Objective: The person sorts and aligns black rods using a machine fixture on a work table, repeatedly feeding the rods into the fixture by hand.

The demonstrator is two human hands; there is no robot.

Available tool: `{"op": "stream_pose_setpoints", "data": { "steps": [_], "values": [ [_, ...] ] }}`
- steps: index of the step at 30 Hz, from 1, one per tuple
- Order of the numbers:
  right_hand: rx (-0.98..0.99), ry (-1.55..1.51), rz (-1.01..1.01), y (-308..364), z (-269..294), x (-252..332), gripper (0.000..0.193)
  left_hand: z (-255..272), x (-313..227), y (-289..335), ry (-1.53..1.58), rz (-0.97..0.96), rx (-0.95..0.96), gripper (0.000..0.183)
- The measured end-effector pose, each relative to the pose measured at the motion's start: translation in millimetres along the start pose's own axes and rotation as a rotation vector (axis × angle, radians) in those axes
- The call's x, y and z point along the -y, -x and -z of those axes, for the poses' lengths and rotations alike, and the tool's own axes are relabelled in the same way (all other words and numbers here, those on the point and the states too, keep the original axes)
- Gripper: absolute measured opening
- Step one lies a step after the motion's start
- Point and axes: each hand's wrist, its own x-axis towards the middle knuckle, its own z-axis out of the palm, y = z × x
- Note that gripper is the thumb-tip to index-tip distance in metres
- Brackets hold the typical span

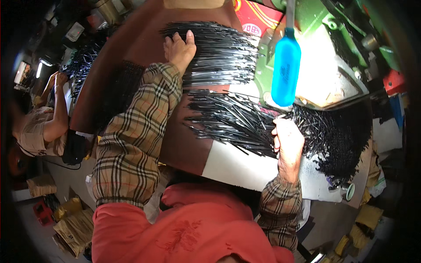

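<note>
A layer of thin black strips (221, 55) lies side by side across the far part of the brown table. My left hand (180, 50) is at the left ends of this layer, fingers stretched and apart, holding nothing I can see. Nearer to me is a looser pile of the same black strips (232, 120), crossing at uneven angles. My right hand (289, 140) is at the right end of that pile, its fingers curled together; what they grip, if anything, is hidden. Beyond it spreads a dense heap of black strips (342, 136).
A green machine (322, 19) with a brightly lit metal plate stands at the far right. A blue tube-shaped piece (286, 72) hangs from a rod before it. More dark strips (125, 94) lie left of my sleeve. At far left another person's arm (57, 109) works at strips.
</note>
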Motion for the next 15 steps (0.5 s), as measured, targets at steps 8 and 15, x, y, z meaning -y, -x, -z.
{"op": "stream_pose_setpoints", "data": {
  "steps": [8,15],
  "values": [
    [-0.086,-0.005,0.157,3,-4,2,0.012,7,9,8,0.045,-0.204,0.257,0.081],
    [0.028,0.494,0.272,53,-5,-1,0.012,91,-19,125,0.255,-0.645,0.371,0.008]
  ]
}}
